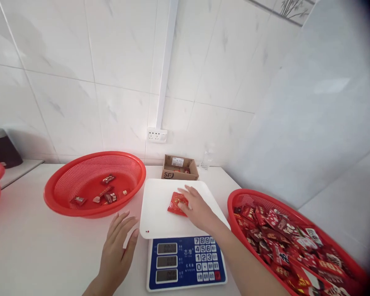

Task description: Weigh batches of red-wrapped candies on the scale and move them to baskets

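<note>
A red printed packet (176, 204) is at the middle of the white scale pan (156, 222). My right hand (199, 207) reaches over it from the right, with thumb and fingers on the packet's right side. Whether the packet rests fully on the pan I cannot tell. My left hand (119, 246) is beside the pan's left edge, fingers apart and holding nothing. Below the pan is the scale's blue panel (188, 269), with three displays that appear to show zeros and a keypad.
On the right a red basket (234, 201) is heaped with wrapped snacks (280, 234). Several small packets (110, 197) lie in the red basket (61, 181) on the left. Behind the scale are a cardboard box (185, 176) and a clear plastic container (207, 159). A wall socket (157, 135) is above.
</note>
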Available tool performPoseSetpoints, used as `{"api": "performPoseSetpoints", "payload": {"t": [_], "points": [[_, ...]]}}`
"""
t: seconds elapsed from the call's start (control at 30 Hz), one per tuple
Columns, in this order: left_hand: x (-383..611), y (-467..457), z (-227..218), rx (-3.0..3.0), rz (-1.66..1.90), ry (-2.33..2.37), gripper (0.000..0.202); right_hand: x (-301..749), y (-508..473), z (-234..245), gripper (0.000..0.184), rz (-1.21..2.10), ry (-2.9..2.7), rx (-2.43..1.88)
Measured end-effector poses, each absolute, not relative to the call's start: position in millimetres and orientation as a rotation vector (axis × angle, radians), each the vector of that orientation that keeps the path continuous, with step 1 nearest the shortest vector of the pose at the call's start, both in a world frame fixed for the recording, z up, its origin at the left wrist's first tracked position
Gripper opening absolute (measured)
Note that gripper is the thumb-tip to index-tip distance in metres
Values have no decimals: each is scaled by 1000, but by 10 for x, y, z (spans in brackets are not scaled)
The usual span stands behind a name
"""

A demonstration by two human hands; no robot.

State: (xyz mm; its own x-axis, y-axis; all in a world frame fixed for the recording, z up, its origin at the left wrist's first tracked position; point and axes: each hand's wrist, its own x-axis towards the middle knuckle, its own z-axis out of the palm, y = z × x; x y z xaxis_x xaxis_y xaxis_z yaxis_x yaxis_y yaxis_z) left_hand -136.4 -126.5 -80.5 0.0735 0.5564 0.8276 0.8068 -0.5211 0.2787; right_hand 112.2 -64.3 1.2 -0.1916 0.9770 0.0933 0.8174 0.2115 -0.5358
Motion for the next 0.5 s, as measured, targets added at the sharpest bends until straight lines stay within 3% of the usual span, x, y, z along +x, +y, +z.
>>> {"api": "performPoseSetpoints", "payload": {"t": [0.1, 0.3, 0.4, 0.5], "points": [[-1362, -1251, -832, -2103, -1439, -1358, 23, 1082, -665, -51, 46, 576, -2208, -1622], [-1359, -1226, -888, -2127, -1466, -1343, 25, 926, -509, -104, 50, 607, -2251, -1618], [-1334, -1273, -883, -2189, -1486, -1362, 37, 905, -512, -1, 64, 714, -2141, -1538], [-1305, -1337, -836, -2320, -1535, -1365, 56, 1000, -553, 218, 87, 1060, -1801, -1232]]}}
